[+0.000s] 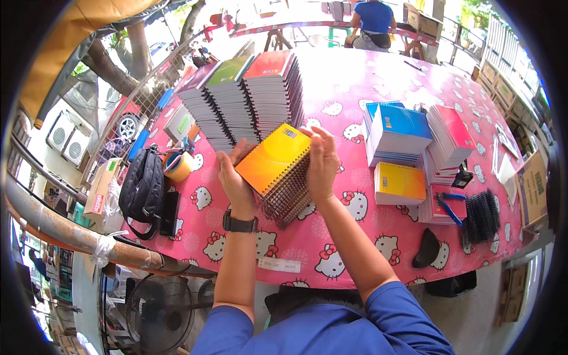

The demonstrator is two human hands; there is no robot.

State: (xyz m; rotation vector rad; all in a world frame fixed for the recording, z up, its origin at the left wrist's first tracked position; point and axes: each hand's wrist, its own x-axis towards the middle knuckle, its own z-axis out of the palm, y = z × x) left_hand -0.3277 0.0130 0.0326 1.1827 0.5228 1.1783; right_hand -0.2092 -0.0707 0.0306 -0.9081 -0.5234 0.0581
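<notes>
Between my two hands stands a stack of yellow-orange spiral notebooks (276, 155), its dark wire bindings facing me and to the right. My left hand (235, 177) presses against the stack's left side, thumb up. On the right side my right hand (323, 163) holds it, fingers curled at the far corner and upper edge. Just beyond are three tall piles of spiral notebooks: a purple pile (200, 78), a green pile (230, 72) and a red pile (267, 65). The lower part of the red pile is partly hidden behind the yellow stack.
At right sit blue notebooks (405, 123), a yellow notebook pile (400, 182), red-covered stacks (451, 127), blue-handled pliers (448, 207) and black binding coils (482, 216). A black bag (142, 186), phone (170, 213) and tape roll (179, 167) lie left. Another person (374, 23) sits beyond the pink-covered table (355, 248).
</notes>
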